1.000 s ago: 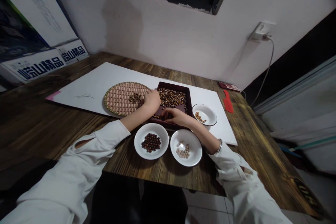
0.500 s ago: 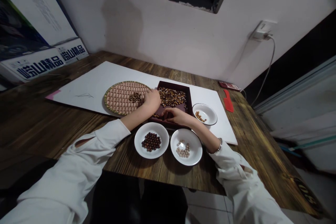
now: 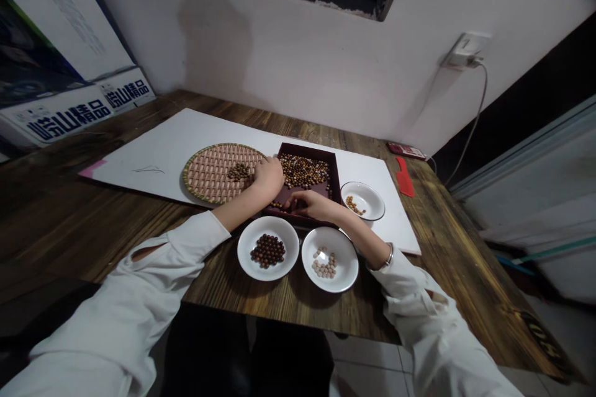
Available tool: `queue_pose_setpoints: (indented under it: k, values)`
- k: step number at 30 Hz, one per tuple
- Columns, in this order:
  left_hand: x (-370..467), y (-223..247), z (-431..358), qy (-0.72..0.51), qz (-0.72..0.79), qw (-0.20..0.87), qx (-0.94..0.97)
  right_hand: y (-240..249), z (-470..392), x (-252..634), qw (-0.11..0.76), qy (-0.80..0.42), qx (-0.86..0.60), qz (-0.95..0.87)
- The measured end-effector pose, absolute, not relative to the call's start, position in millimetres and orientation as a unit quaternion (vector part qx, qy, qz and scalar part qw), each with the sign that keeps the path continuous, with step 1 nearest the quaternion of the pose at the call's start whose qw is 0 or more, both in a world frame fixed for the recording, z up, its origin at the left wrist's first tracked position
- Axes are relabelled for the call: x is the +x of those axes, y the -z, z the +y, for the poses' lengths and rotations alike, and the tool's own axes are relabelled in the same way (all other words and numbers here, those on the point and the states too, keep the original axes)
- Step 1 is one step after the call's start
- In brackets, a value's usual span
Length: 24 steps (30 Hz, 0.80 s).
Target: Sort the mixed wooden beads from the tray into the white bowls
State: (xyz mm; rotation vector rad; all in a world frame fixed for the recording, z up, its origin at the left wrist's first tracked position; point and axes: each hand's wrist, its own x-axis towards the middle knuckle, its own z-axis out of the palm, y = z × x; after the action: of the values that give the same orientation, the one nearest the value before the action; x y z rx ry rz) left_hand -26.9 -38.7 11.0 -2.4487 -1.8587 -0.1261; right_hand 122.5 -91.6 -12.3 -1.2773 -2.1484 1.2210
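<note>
My left hand [image 3: 269, 175] is curled at the left edge of a dark red box [image 3: 333, 167], beside the round woven tray [image 3: 209, 177]. Its fingertips are hidden, so I cannot see whether it holds anything. A small heap of brown beads [image 3: 239, 172] lies on the tray. Inside the box's near part, my right hand [image 3: 307, 205] reaches down with bent fingers near a few loose beads; what is at its fingertips is too small to make out. Mixed brown, yellow and pale beads [image 3: 305, 170] fill the far part of the box.
In front of the box stand a white bowl [image 3: 244, 257] of dark brown beads and a white bowl [image 3: 351, 260] of pale beads. Another bowl [image 3: 377, 201] with yellow beads sits right. A red comb-shaped item [image 3: 405, 180] lies beyond the white board [image 3: 153, 142]. A wall closes the back.
Both hands stay in almost the same place and pose. The whole view has shifted very slightly; bowls, tray and box have not moved on the table.
</note>
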Motion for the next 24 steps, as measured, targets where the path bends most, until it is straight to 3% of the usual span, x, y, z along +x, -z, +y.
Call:
queue_pose_setpoints:
  k: [9, 16, 24]
  values:
    - [-26.9, -13.0, -41.3, 0.038, -0.605, 0.032, -0.795, 11.8, -92.7, 122.0, 0.171, -0.419, -0.458, -0.765]
    - [-27.2, -12.5, -39.8, 0.036, -0.606, 0.029, -0.794, 11.8, -94.7, 118.6, 0.279, -0.279, -0.453, -0.8]
    - [-27.1, -15.3, -41.5, 0.033, -0.607, 0.025, -0.794, 12.8, -92.6, 119.5, 0.284, -0.352, -0.431, -0.781]
